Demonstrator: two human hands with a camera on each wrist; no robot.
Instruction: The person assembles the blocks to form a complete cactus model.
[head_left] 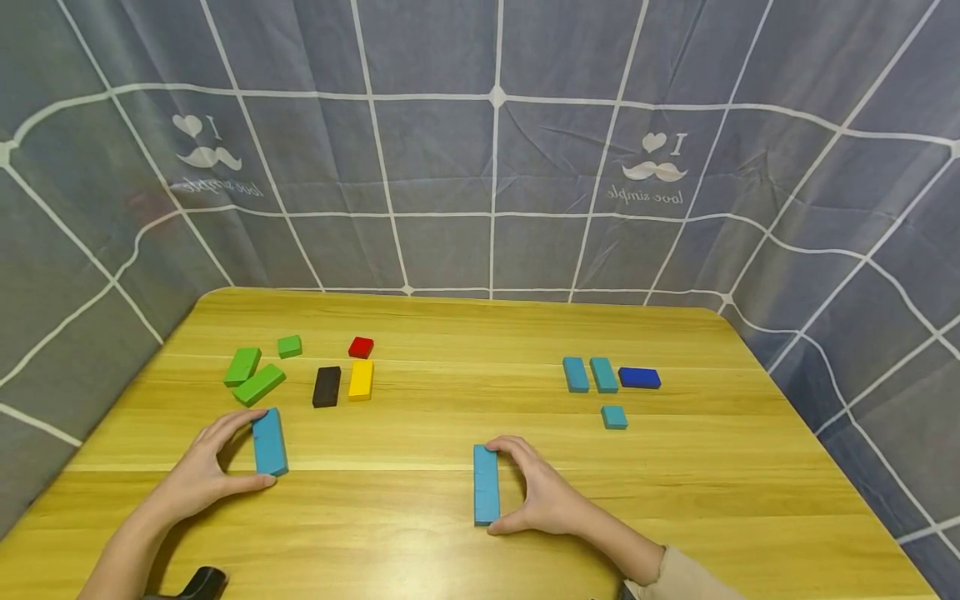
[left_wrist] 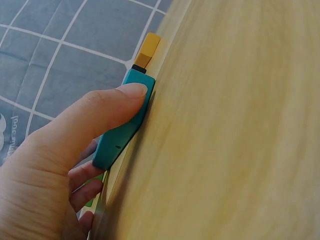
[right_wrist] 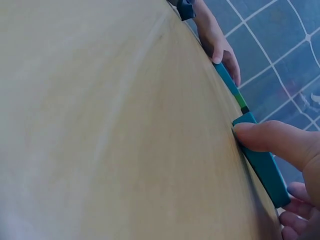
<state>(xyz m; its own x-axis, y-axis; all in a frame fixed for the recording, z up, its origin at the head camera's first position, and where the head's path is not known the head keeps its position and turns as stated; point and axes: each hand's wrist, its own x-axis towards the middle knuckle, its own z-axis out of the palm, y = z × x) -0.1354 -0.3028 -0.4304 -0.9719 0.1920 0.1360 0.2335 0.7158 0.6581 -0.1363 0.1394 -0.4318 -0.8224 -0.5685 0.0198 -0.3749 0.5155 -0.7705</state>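
My left hand [head_left: 197,478] pinches a light blue rectangular block [head_left: 270,443] by its two ends, thumb at the near end and fingers at the far end. Up close in the left wrist view, the thumb presses on the end of that same block [left_wrist: 120,141]. Near the middle front of the table, my right hand [head_left: 553,497] grips a longer light blue block [head_left: 486,487] end to end in the same way. The right wrist view shows the thumb against one end of this block [right_wrist: 266,172], with the fingers partly hidden behind it.
Beyond my left hand lie several green blocks [head_left: 259,385], a black block [head_left: 326,387], a yellow block [head_left: 361,381] and a red block [head_left: 361,347]. At the back right are light blue blocks [head_left: 603,375] and a dark blue block [head_left: 640,378]. A grey curtain [head_left: 435,150] surrounds the wooden table [head_left: 420,333].
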